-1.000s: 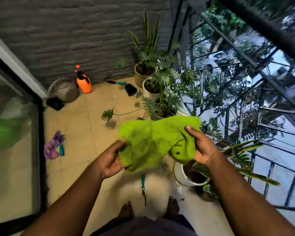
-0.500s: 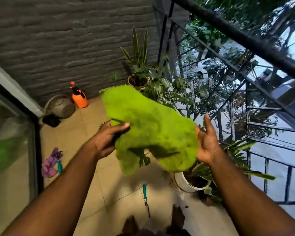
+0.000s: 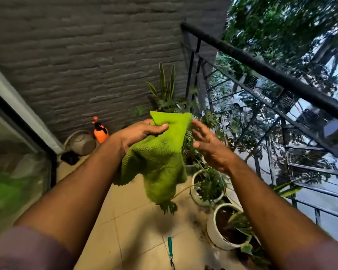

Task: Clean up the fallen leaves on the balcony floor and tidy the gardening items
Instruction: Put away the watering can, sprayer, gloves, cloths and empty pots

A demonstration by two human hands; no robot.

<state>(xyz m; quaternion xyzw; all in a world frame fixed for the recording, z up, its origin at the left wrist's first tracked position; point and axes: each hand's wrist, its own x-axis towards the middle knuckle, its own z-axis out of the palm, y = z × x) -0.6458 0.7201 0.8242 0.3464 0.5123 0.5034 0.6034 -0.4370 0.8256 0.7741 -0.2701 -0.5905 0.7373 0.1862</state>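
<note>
Held up at chest height over the tiled balcony floor (image 3: 137, 221), the bright green fluffy microfibre cloth (image 3: 158, 152) hangs limp from the left hand (image 3: 142, 133), whose fingers pinch its upper edge. The right hand (image 3: 207, 143) is spread beside it, fingers loose, holding nothing. It looks light, soft and floppy; best taken by a top corner.

Grey brick wall (image 3: 76, 55), black railing (image 3: 271, 75).

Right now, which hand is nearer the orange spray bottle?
Left. The left hand grips the green cloth just right of the orange spray bottle; the right hand is open beyond the cloth.
</note>
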